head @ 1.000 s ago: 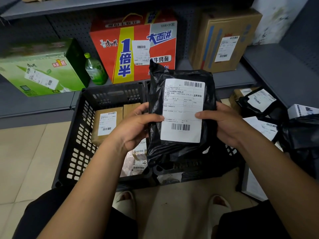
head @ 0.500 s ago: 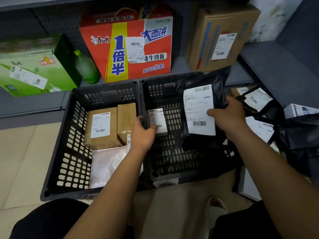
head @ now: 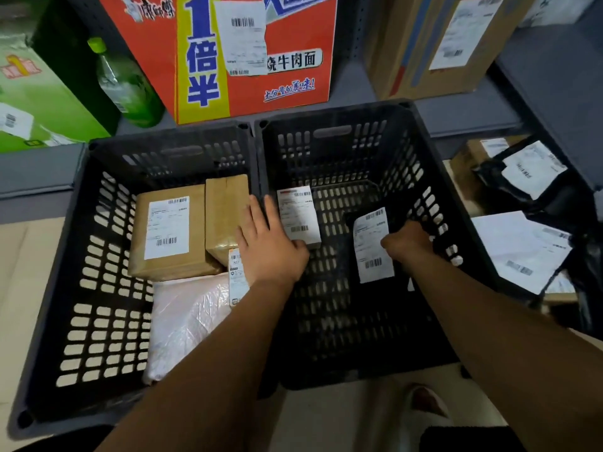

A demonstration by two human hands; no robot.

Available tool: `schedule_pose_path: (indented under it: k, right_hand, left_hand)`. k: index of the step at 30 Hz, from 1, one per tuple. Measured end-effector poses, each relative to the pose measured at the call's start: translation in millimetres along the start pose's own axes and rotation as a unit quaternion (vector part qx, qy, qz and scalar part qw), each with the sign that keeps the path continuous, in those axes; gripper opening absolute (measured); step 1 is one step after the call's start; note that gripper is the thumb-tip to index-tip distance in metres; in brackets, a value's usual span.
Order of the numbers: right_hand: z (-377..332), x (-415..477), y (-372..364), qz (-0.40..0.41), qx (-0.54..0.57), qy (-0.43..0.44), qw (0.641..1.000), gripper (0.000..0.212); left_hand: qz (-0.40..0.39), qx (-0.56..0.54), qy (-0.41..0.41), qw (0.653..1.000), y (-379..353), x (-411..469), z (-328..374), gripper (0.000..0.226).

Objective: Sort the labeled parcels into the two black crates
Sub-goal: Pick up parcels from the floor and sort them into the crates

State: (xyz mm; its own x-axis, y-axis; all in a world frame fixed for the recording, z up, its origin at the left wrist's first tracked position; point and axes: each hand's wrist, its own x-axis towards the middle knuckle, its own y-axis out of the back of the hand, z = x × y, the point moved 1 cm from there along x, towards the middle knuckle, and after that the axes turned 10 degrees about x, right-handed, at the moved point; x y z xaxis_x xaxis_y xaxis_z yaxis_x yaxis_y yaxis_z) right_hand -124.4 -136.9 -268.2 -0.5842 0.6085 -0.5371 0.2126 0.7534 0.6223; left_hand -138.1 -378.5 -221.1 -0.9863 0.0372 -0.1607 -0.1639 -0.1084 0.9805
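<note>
Black parcel [head: 372, 246] lowered from above into right crate [head: 336, 110], only right hand [head: 408, 243] gripping it now (label up); left hand [head: 270, 252] released, moved to that crate's left wall.

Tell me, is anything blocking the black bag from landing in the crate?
Nothing visible does. The black bag, held by the right hand, is already inside the right crate. The white parcel by the left hand lies beside it, not beneath.

right hand [head: 408, 244] fingers behind black parcel [head: 394, 213], labels unreadable
</note>
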Motion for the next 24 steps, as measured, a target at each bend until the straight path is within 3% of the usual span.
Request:
schedule_pose_path:
  k: [4,8,12,15,17,20,24]
  right_hand:
    - [-25,35,-24,-0.041,0.023,0.002,0.999,0.043]
    - [-55,78,-41,-0.08,0.126,0.015,0.989,0.04]
    - [-60,119,-58,-0.122,0.132,0.043,0.983,0.054]
    - [-39,134,-77,-0.087,0.007,0.091,0.992,0.096]
    - [-20,134,-91,-0.076,-0.112,0.122,0.983,0.11]
    - [0,121,-107,-0.097,-0.217,0.135,0.962,0.094]
    - [-8,113,-120,-0.005,-0.306,0.224,0.925,0.073]
  left_hand:
    - [0.0,0.004,0.01,1.0,-1,2,0,0.099]
    - [0.01,0.017,0.023,1.0,-4,5,1,0.099]
    - [0.022,0.014,0.029,0.999,-8,8,2,0.1]
    - [0.019,0.012,0.033,0.999,-10,9,2,0.1]
    - [0.016,0.013,0.036,0.999,-10,9,2,0.101]
    - [0.011,0.019,0.034,0.999,-11,9,1,0.101]
    - [0.011,0.02,0.031,0.999,-11,9,1,0.102]
